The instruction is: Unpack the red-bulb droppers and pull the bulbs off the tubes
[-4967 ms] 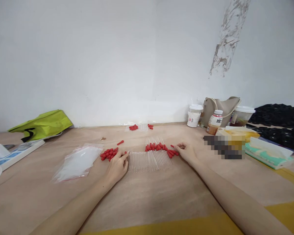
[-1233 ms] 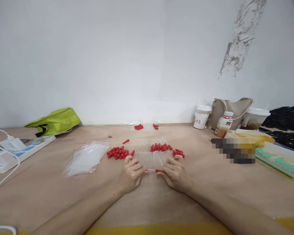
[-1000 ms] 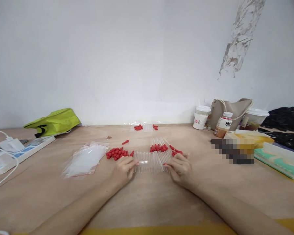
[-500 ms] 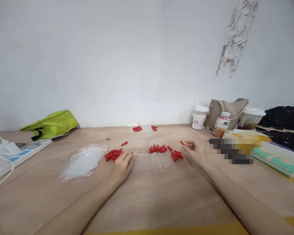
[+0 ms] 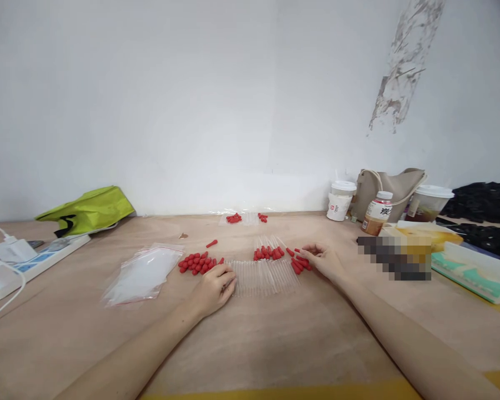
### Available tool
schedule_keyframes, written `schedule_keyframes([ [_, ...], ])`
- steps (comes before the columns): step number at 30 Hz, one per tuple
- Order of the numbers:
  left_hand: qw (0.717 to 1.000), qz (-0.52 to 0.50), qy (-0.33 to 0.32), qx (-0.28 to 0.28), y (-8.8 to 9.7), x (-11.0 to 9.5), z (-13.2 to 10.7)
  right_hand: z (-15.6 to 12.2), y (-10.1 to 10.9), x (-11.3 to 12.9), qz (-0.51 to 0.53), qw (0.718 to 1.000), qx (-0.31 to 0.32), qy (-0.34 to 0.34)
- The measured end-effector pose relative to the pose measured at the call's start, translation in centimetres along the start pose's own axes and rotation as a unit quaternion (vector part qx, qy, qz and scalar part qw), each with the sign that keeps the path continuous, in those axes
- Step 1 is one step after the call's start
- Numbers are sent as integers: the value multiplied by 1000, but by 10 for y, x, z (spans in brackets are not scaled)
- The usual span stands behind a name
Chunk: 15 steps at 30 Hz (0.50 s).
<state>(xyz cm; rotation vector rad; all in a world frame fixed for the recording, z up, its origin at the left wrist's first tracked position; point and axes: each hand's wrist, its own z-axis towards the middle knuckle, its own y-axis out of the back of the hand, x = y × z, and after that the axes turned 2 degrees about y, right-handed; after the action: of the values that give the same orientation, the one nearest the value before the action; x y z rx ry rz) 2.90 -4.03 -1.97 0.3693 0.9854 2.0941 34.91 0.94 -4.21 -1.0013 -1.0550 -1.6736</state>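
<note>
Clear thin dropper tubes (image 5: 264,278) lie side by side in a row on the table. At the row's left end my left hand (image 5: 214,286) rests with curled fingers touching the outermost tubes; whatever its fingertips pinch is hidden. Beside that hand is a pile of red rubber bulbs (image 5: 195,263), with one stray red bulb (image 5: 211,243) behind it. My right hand (image 5: 323,260) is closed over a small group of red bulbs (image 5: 298,267), a red bulb (image 5: 297,250) at its fingertips. Tubes with red bulbs fitted (image 5: 269,253) lie behind the row.
Clear zip bags (image 5: 145,276) are stacked at left, near a power strip (image 5: 54,258) and a lime-green bag (image 5: 91,211). Bagged red-bulb pieces (image 5: 234,218) lie by the wall. A paper cup (image 5: 339,203), bottle (image 5: 376,214) and tissue pack (image 5: 470,269) stand at right.
My left hand has moved nearer and slightly right, onto the end of the tube row; the tube tip at its fingers no longer shows. My right hand has moved left to the bulbs.
</note>
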Motion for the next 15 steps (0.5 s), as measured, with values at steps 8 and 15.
schedule_keyframes([
  [8,999,-41,26,14,2,-1,-3,-6,-1,4,-10,999,52,8],
  [15,998,-48,25,6,7,-1,-4,-1,1,-5,-43,998,-37,10],
])
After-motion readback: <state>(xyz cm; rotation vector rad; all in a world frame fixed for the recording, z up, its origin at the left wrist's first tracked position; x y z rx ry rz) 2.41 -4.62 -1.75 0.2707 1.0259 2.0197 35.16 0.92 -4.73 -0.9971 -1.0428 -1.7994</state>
